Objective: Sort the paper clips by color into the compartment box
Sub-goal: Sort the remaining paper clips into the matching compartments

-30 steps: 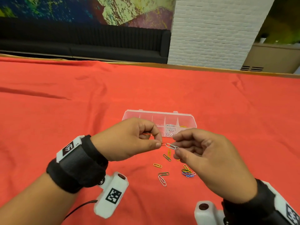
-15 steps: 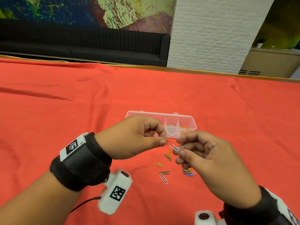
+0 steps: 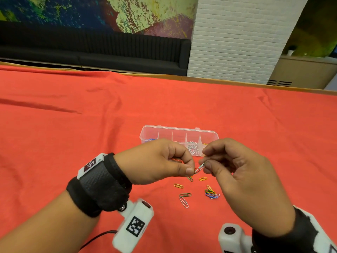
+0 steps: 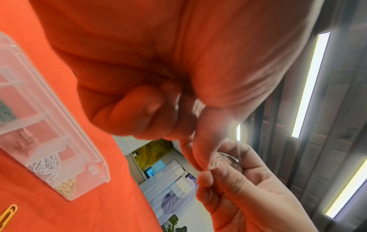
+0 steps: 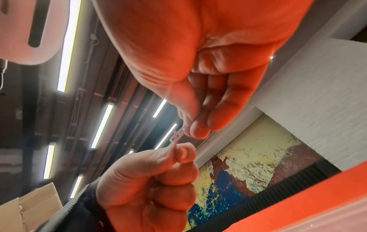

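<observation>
My left hand [image 3: 190,168] and right hand [image 3: 205,161] meet just in front of the clear compartment box [image 3: 179,131]. The left thumb and forefinger pinch a red paper clip [image 3: 196,170]. It is hooked to a white paper clip [image 3: 201,166], which the right thumb and forefinger pinch. In the right wrist view the linked clips [image 5: 177,135] hang between the two pinches. Another reddish clip [image 3: 176,159] shows under the left hand's curled fingers. The box holds white clips [image 4: 47,166], yellow clips [image 4: 66,188] and green clips [image 4: 6,113] in separate compartments.
Loose clips lie on the red cloth below my hands: a mixed cluster [image 3: 212,193], a white one [image 3: 183,202], a green one [image 3: 185,194] and orange ones [image 3: 178,185]. The cloth-covered table stretches wide on all sides. A black sofa and a white brick pillar stand beyond it.
The white clip has swung from lying level between my hands to a steep slant. The right hand's pinch has risen, and both hands have drawn closer together, still holding the linked clips.
</observation>
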